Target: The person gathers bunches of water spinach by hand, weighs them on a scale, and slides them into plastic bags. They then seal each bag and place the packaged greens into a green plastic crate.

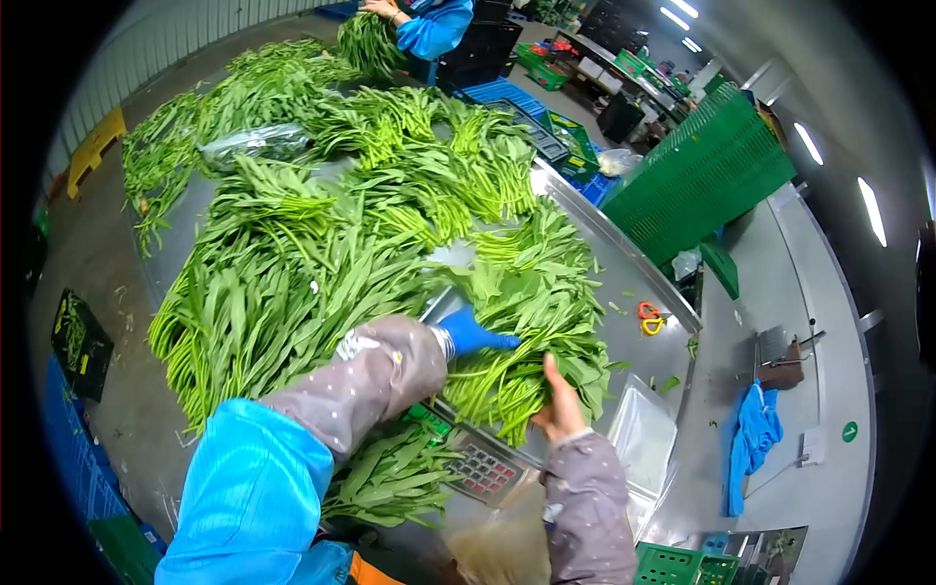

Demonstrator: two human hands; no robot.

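A bunch of long-stemmed leafy greens (502,390), which looks like water spinach, lies between my two hands over the near side of the metal table. My left hand (473,334), in a blue glove, has its thumb across the stems, and its other fingers are partly hidden in the leaves. Bare, my right hand (561,405) cups the bunch from the right, thumb up and fingers tucked under the stems. Just below is a scale with a keypad (485,475). More greens (390,478) lie left of the keypad, under my left forearm.
Large heaps of greens (283,253) cover the table, with a plastic bag (255,141) among them. Scissors (650,319) and clear plastic bags (643,434) lie to the right. Another person's blue sleeve (436,29) shows at the far end. Green crates (702,166) stand beyond the table's right edge.
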